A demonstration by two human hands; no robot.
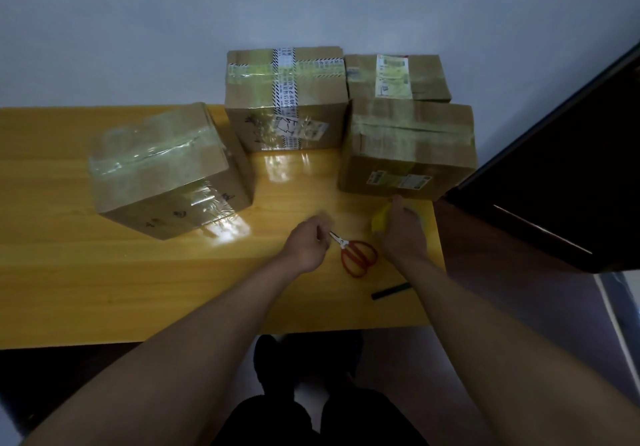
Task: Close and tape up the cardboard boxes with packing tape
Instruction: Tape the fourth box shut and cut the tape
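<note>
Our left hand (306, 243) pinches the scissors (355, 253) by the blades, right hand (401, 229) grips the tape roll (379, 221) — box (285, 99) labels too blurry to read.

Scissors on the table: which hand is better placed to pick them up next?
Probably the left hand: its fingers are already at the blade tips of the scissors. The right hand is occupied, resting on the yellow tape roll.
</note>
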